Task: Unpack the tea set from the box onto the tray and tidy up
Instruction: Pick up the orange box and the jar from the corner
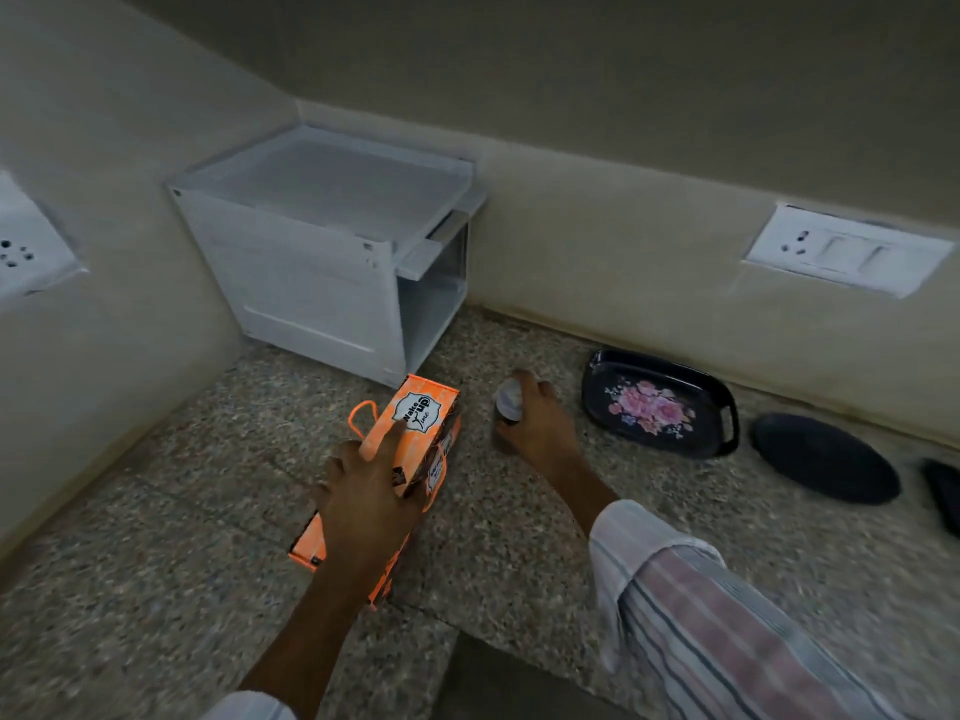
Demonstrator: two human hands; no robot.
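Head view, speckled stone counter (156, 537) in a corner. Largest item: one white plastic storage unit (322, 252) against the back wall; its open side faces right and the inside is hard to read. Two wall socket plates, one on the back wall (847, 250), one on the left wall (26, 252) cut by the frame edge. Three dark pieces along the back wall: one black tray (660, 402) with pink flowers, one plain dark oval plate (826, 458) beside it, and one dark object (945, 496) cut off at the right edge, unidentifiable. One orange box (410, 433), lying on the counter, partly hidden under your left hand (363, 491). That hand lies flat on the box lid, fingers spread, gripping nothing. Your right hand (535, 423), striped sleeve pushed back, is closed around one small pale item (509, 400) between box and tray; blur keeps you from telling what it is.
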